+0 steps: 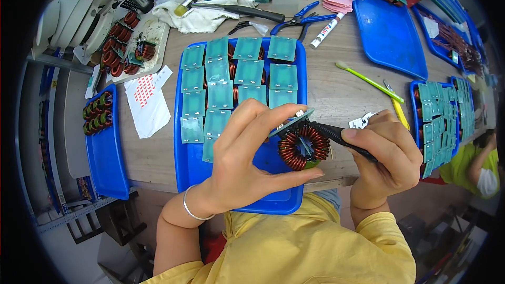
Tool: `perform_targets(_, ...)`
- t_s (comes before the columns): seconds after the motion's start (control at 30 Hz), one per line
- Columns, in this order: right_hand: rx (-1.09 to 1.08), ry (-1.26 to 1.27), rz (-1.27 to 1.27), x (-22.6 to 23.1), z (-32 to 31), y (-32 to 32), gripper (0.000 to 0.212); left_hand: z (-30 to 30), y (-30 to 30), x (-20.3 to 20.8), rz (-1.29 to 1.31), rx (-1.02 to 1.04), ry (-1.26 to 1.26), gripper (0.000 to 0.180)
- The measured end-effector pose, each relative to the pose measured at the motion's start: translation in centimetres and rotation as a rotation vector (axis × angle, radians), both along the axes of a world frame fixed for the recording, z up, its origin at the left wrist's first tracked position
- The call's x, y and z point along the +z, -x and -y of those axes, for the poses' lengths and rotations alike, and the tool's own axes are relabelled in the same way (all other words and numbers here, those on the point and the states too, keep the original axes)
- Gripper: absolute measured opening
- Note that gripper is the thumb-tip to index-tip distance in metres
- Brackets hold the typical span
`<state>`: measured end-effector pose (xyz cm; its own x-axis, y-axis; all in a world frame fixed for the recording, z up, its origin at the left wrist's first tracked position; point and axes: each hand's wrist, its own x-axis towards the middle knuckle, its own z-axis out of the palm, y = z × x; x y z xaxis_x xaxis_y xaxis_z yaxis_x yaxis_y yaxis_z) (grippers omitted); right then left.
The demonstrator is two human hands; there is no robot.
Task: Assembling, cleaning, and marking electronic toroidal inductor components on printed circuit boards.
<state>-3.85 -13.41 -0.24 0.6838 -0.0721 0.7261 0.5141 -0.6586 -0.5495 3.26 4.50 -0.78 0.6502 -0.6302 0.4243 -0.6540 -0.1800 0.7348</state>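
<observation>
My left hand (239,150) grips a copper-wound toroidal coil (294,150) between thumb and fingers, above the near edge of a blue tray (184,179). A small green circuit board (292,122) sits tilted on top of the coil, with white parts by my fingertip. My right hand (386,150) is closed around a slim black tool (336,135) with a ribbed grip. Its tip reaches the join of board and coil; the exact kind is hard to tell. Rows of green boards (251,72) on coils fill much of the tray.
Beyond the tray lie blue-handled pliers (302,19), a black-handled hammer (236,10) and a marker (326,31). A green brush (368,80) lies to the right, near a tray of finished-looking boards (434,121). Another blue tray (108,152) with coils stands left. A person (476,168) is at far right.
</observation>
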Motion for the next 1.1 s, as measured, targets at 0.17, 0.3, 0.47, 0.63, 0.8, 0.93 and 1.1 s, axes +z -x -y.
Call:
perform_targets(0.17,-0.017,-0.017,-0.02,0.1,-0.1,-0.1,0.032,0.0,0.0,-0.2,0.008,-0.002,0.009,0.066)
perform_targets(0.3,-0.016,-0.018,-0.038,0.1,-0.3,-0.2,0.031,0.1,-0.2,-0.3,-0.001,0.0,0.029,0.066)
perform_targets(0.47,-0.019,-0.01,-0.043,0.1,-0.3,-0.4,0.031,-0.1,-0.2,-0.4,-0.061,0.041,0.0,0.066)
perform_targets(0.63,-0.007,0.013,-0.041,-0.2,-0.5,-0.4,0.033,-0.1,-0.4,-0.7,-0.075,0.056,0.017,0.066)
perform_targets(0.8,0.011,0.083,-0.017,-0.3,-0.5,-0.5,0.034,-0.1,-0.3,-0.7,-0.089,0.075,-0.004,0.065)
perform_targets(0.93,0.059,0.135,-0.04,-0.1,-0.8,-0.5,0.032,-0.1,-0.4,-0.8,-0.067,0.091,-0.016,0.064)
perform_targets(1.1,-0.028,-0.181,0.061,-1.1,0.8,-0.3,0.023,-0.1,-0.4,-0.7,-0.049,0.073,-0.037,0.063)
